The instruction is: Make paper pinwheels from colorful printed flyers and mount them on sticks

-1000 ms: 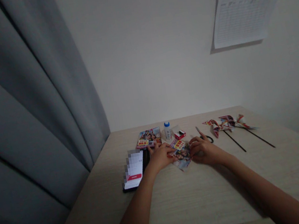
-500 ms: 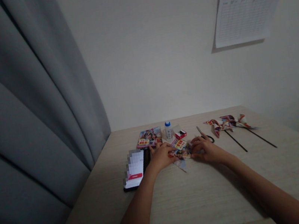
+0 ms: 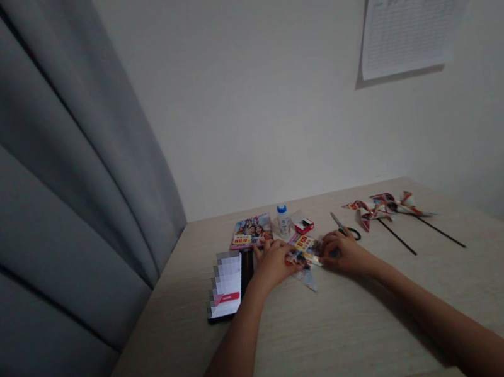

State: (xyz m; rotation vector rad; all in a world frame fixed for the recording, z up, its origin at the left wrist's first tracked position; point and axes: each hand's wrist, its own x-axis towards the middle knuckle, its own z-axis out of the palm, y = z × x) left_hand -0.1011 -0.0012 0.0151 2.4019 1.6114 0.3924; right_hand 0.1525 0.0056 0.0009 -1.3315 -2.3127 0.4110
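A colourful printed paper (image 3: 305, 245) with a yellow price patch lies on the table between my hands, a pale pointed corner sticking out toward me. My left hand (image 3: 271, 265) grips its left side, thumb and fingers on the paper. At the right side, my right hand (image 3: 343, 254) is closed, its fingers curled round and pinching the paper's edge; a small blue bit shows by the fingers. Just behind the right hand are scissors (image 3: 338, 222) with black handles, partly hidden by that hand.
A phone (image 3: 227, 288) with a lit screen lies left, below a printed leaflet stack (image 3: 250, 232). Behind the paper stand a blue-capped bottle (image 3: 283, 222) and a small red box (image 3: 304, 226). Two paper pinwheels (image 3: 375, 212) on black sticks lie right. A grey curtain (image 3: 87, 176) hangs left.
My right hand's fingers have curled in more, lifting or bending the paper's right side. The left hand has stayed nearly in place.
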